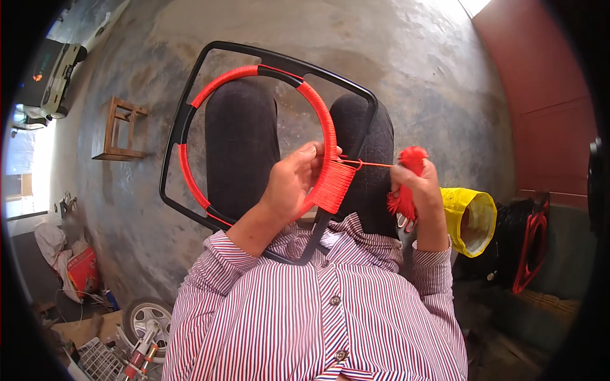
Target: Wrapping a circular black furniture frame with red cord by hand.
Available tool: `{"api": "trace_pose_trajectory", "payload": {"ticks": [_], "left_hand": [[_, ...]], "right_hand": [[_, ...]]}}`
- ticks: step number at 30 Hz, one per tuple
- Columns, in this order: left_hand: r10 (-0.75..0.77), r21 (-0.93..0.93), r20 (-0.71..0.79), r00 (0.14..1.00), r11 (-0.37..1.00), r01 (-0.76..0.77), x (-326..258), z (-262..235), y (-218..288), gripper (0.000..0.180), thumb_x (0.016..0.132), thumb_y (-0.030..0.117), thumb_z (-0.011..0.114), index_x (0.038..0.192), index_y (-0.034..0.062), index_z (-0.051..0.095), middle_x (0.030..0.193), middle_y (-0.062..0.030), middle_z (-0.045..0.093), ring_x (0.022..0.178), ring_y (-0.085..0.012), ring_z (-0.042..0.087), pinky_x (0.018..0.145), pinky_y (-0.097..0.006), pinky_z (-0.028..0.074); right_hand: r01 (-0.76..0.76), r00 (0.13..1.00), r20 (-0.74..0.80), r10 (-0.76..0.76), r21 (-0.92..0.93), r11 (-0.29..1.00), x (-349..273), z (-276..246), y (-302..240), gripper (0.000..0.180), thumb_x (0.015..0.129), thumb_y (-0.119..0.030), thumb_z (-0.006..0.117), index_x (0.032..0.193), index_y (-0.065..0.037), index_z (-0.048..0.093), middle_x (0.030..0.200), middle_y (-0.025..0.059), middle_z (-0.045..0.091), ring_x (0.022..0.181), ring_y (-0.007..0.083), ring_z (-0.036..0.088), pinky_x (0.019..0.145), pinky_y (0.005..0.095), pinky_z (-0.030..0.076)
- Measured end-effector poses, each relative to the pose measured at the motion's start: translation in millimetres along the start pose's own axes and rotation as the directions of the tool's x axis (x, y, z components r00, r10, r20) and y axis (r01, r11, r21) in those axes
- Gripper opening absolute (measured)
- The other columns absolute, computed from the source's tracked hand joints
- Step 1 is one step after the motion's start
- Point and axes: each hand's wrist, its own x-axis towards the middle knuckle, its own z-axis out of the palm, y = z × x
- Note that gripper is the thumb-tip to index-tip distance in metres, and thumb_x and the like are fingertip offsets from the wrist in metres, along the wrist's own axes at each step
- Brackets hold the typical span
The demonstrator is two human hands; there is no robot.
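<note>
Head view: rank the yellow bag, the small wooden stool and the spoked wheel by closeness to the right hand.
From the right hand, which grips a bundle of red cord:
1. Yellow bag, just to its right.
2. Spoked wheel, lower left on the floor.
3. Small wooden stool, far left.
The last two are close to call.

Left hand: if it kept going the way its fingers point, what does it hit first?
Left hand points right, fingers already on the red-cord-wrapped ring inside the black plastic frame. Beyond the ring, probably the taut red cord strand, then the right hand; depth unclear.

glossy plastic frame (190, 105), matt red cord (327, 127)
</note>
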Motion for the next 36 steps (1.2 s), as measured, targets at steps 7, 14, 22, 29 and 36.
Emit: {"api": "trace_pose_trajectory", "payload": {"ticks": [7, 14, 22, 29, 36], "left_hand": [[-0.049, -0.139, 0.086, 0.995, 0.988, 0.061, 3.8, -5.8, -1.2, 0.041, 0.088, 0.008, 0.039, 0.122, -0.0098, 0.053, 0.116, -0.0184, 0.063, 0.106, -0.0245, 0.064, 0.099, -0.037, 0.052], [-0.138, -0.109, 0.048, 0.989, 0.984, 0.143, 7.4, -2.6, -0.1, 0.033, 0.089, 0.003, 0.040, 0.117, -0.0085, 0.054, 0.112, -0.0229, 0.063, 0.104, -0.0374, 0.067, 0.095, -0.047, 0.055], [-0.098, -0.054, -0.016, 0.995, 0.994, 0.097, 9.9, 4.7, 1.1, 0.030, 0.085, -0.001, 0.038, 0.111, -0.0062, 0.052, 0.103, -0.0183, 0.061, 0.095, -0.0369, 0.069, 0.090, -0.050, 0.058], [-0.118, -0.172, 0.015, 0.993, 0.978, 0.119, 8.8, 2.3, -1.6, 0.029, 0.082, -0.002, 0.040, 0.108, -0.0046, 0.053, 0.100, -0.0165, 0.061, 0.094, -0.0348, 0.069, 0.090, -0.058, 0.057], [-0.126, -0.194, 0.061, 0.990, 0.972, 0.135, 13.9, -2.4, -1.8, 0.026, 0.085, 0.003, 0.044, 0.107, -0.0030, 0.055, 0.100, -0.0160, 0.064, 0.094, -0.0319, 0.069, 0.091, -0.054, 0.056]], "right_hand": [[0.093, 0.987, -0.149, -0.055, 0.263, 0.960, -11.7, -13.8, 39.2, 0.015, 0.086, -0.011, 0.064, 0.075, -0.003, 0.059, 0.060, 0.0072, 0.059, 0.049, 0.0153, 0.055, 0.049, 0.0278, 0.044], [0.065, 0.984, -0.178, -0.013, 0.293, 0.954, -20.5, -14.6, 53.7, 0.012, 0.084, -0.009, 0.065, 0.076, -0.003, 0.058, 0.059, 0.0075, 0.058, 0.049, 0.0157, 0.055, 0.048, 0.0281, 0.045], [0.033, 0.988, -0.155, 0.000, 0.213, 0.976, -26.5, -13.5, 50.7, 0.007, 0.083, -0.004, 0.066, 0.079, -0.003, 0.060, 0.061, 0.0055, 0.060, 0.051, 0.0142, 0.056, 0.049, 0.0277, 0.045], [-0.054, 0.989, -0.131, 0.072, 0.137, 0.989, -31.0, -12.8, 53.3, 0.009, 0.082, -0.006, 0.067, 0.075, -0.004, 0.061, 0.060, 0.0043, 0.060, 0.051, 0.0139, 0.056, 0.050, 0.0271, 0.044], [0.005, 0.971, -0.228, -0.071, -0.277, 0.961, 5.4, -35.1, 42.3, 0.028, 0.084, -0.014, 0.070, 0.105, 0.000, 0.058, 0.078, 0.0034, 0.063, 0.067, 0.0099, 0.059, 0.061, 0.0267, 0.049]]}}
